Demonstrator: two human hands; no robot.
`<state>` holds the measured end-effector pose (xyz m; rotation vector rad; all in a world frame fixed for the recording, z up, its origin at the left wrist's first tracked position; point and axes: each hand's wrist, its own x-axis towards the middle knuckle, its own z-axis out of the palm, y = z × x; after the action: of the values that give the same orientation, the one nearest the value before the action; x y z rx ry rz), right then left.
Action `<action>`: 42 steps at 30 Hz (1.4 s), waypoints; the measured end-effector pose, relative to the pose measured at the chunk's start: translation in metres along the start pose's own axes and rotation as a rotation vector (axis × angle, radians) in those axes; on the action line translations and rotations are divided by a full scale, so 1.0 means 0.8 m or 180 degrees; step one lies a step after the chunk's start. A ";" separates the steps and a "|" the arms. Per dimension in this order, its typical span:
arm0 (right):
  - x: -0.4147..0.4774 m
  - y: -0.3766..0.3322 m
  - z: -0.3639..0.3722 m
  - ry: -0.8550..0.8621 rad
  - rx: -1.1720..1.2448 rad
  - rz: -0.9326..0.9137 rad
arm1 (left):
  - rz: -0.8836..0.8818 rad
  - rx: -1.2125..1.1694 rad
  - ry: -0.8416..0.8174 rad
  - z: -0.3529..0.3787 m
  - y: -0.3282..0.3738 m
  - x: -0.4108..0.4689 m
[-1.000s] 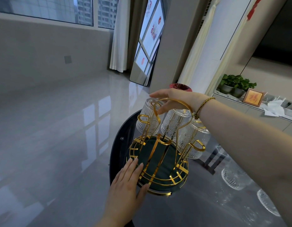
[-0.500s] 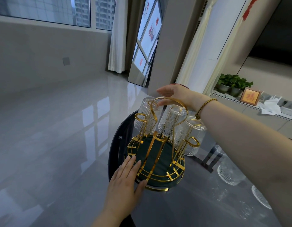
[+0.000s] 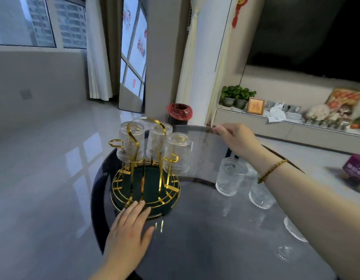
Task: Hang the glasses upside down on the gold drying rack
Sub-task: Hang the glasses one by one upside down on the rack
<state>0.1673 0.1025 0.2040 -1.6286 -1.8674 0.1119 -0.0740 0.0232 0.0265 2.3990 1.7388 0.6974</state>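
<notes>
The gold drying rack [image 3: 145, 182] with a dark green base stands on the left of the grey table. Three ribbed glasses hang upside down on its far arms: one at the left [image 3: 131, 140], one in the middle [image 3: 159, 140], one at the right [image 3: 177, 154]. My left hand [image 3: 129, 229] lies flat on the table, fingertips touching the rack's near rim, fingers apart. My right hand [image 3: 236, 138] hovers over the table right of the rack, holding nothing. Another glass [image 3: 228, 178] stands upright under my right forearm, with more glasses [image 3: 261, 196] beside it.
The round grey table [image 3: 195, 239] has a dark rim; its left edge runs close to the rack. A purple box [image 3: 356, 174] sits at the far right. A red-lined bin [image 3: 179, 113] stands on the floor beyond the table.
My right hand has left the top of the rack and moved right, over the table. The left hand stays at the rack's base. The view has swung to the right.
</notes>
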 end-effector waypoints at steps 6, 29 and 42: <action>-0.099 0.070 0.009 0.0503 0.0752 0.0551 | 0.0265 -0.0349 -0.0414 0.029 0.061 0.009; -0.094 0.147 0.158 0.0858 0.0554 0.2408 | 0.0069 -0.0157 -0.0849 0.072 0.084 0.027; -0.089 0.149 0.161 0.1200 0.1049 0.2354 | 0.0032 -0.0141 -0.0942 0.073 0.084 0.031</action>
<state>0.2041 0.1085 0.0183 -1.8590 -0.8544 0.3735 0.0149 0.0338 0.0048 2.3401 1.5754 0.3539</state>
